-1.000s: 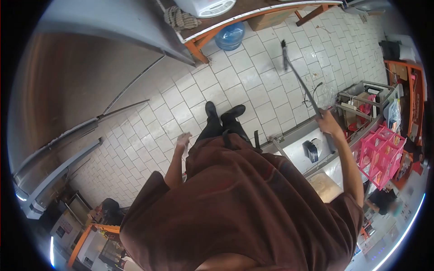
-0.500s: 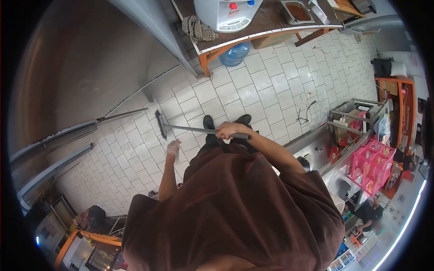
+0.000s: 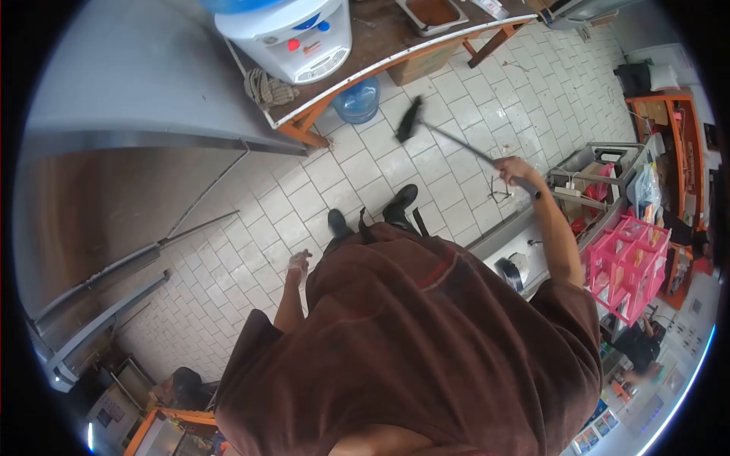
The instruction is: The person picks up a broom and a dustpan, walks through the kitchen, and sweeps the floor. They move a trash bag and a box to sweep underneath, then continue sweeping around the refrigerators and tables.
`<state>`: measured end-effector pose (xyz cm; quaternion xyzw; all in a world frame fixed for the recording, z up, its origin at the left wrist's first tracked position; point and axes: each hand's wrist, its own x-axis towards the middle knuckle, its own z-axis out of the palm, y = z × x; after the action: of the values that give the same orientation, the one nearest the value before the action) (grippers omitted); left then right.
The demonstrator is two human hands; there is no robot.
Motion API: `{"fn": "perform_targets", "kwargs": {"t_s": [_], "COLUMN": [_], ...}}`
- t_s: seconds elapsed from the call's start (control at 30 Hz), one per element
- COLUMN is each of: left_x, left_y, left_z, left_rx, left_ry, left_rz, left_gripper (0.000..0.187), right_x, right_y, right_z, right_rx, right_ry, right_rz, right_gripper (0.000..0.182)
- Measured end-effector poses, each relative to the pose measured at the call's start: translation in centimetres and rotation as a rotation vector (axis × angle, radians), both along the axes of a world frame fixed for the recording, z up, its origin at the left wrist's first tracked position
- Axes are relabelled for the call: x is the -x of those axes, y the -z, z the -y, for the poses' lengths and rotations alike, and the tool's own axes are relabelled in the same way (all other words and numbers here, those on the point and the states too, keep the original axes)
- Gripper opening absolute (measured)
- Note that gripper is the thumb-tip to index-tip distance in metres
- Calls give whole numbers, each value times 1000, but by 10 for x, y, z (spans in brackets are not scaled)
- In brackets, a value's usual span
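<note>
My right hand (image 3: pixel 515 169) is wrapped round the upper part of the grey handle of a broom (image 3: pixel 464 144), out to the right of my body. The broom's dark bristle head (image 3: pixel 409 120) is over the white tiled floor (image 3: pixel 449 186), near the wooden table, and looks slightly blurred. My left hand (image 3: pixel 299 264) hangs at my left side above the tiles with its fingers apart and nothing in it. What looks like a thin clear glove covers it.
A water dispenser (image 3: pixel 300 45) and a cloth (image 3: pixel 268 89) are on the orange-legged table (image 3: pixel 372 72). Beneath it stand a blue water jug (image 3: pixel 357 101) and a cardboard box (image 3: pixel 422 67). Metal doors line the left; a pink basket (image 3: pixel 627 266) and a person (image 3: pixel 642 346) are at right.
My right hand has swung the broom from in front of my body out to the right and forward, lifting its head across. My left hand stays low at my side; my view has shifted.
</note>
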<state>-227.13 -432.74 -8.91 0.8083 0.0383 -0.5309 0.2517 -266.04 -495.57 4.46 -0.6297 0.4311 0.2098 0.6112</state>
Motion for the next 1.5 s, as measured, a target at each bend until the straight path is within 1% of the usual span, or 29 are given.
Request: {"fn": "perform_targets", "kwargs": {"t_s": [0.13, 0.2, 0.3, 0.33, 0.37, 0.43, 0.47, 0.5, 0.57, 0.6, 0.63, 0.67, 0.73, 0.77, 0.8, 0.83, 0.87, 0.9, 0.93, 0.97, 1.03, 1.07, 1.1, 1.17, 1.23, 1.27, 1.3, 1.37, 1.5], "left_x": [2, 3, 11, 0, 5, 20, 24, 38, 55, 68, 81, 100, 124, 132, 140, 143, 142, 143, 149, 157, 172, 180, 186, 198, 204, 208, 213, 227, 282], "left_y": [-2, 2, -23, 30, 9, -63, -65, -83, -66, -74, -50, -89, -69, -56, -38, -16, 7, 20, 2, 2, 9, 24, 33, 53, 58, 59, 65, 76, 89], "left_z": [43, 58, 86, 61, 106, 218, 259, 316, 412, 463, 498, 545, 607, 634, 656, 672, 686, 708, 725, 742, 776, 782, 786, 823, 859, 877, 897, 943, 1028], "left_rx": [130, 48, 10, 246, 204, 120, 498, 574, 680, 490, 597, 387, 368, 331, 324, 336, 352, 376, 373, 383, 263, 301, 282, 346, 435, 532, 528, 574, 962], "left_ry": [-178, -163, 63, 351, 319, 251, 395, 424, 763, 901, 954, 1073, 1200, 1308, 1208, 1219, 1309, 1390, 1315, 1298, 1144, 1199, 1215, 1040, 977, 904, 917, 1054, 1073], "left_rz": [-14, 39, 134, 407, 413, 425, 505, 441, 638, 524, 599, 452, 436, 421, 442, 419, 423, 433, 393, 374, 320, 304, 290, 353, 394, 436, 431, 266, 334], "left_gripper": [33, 34, 30, 22, 19, 16, 18, 21, 47, 63, 73, 80, 84, 87, 67, 67, 53, 41, 31, 31, 33, 39, 39, 45, 46, 47, 47, 46, 36], "right_x": [12, -1, 25, 31, 37, 18, 23, 27, 1, -16, -25, -28, -48, -72, -72, -69, -62, -51, -25, -21, -27, -29, -31, -44, -61, -60, -58, -51, -32], "right_y": [34, -12, -68, -77, -86, -126, -106, -88, -74, -62, -43, 19, 33, -14, -29, -40, -60, -69, -52, -64, -92, -83, -70, -54, -52, -44, -47, -60, -68], "right_z": [81, 70, 91, 100, 109, 109, 116, 123, 123, 126, 130, 136, 152, 147, 153, 159, 160, 167, 171, 166, 161, 170, 171, 201, 239, 258, 269, 291, 319], "right_rx": [617, 565, 463, 470, 485, 178, 164, 149, -63, -225, -390, -132, 27, -110, -225, -345, -173, -296, -303, -295, -283, -293, -87, 131, 401, 523, 524, 634, 766], "right_ry": [-702, 94, 127, -84, -287, 44, -37, -114, -8, 111, 235, -103, -282, -97, 52, 205, 244, 576, 884, 876, 1503, 1511, 1419, 1310, 1479, 1407, 1421, 1451, 1563], "right_rz": [-118, -260, -143, -148, -133, -143, -83, -19, -18, -14, -10, 527, 548, 61, -26, -114, -112, -88, 161, 137, 887, 870, 1001, 1138, 1036, 1012, 1006, 638, 464], "right_gripper": [16, 13, 16, 18, 19, 26, 29, 33, 35, 31, 27, 23, 18, 17, 22, 28, 42, 60, 73, 73, 77, 77, 73, 70, 65, 56, 56, 49, 46]}}
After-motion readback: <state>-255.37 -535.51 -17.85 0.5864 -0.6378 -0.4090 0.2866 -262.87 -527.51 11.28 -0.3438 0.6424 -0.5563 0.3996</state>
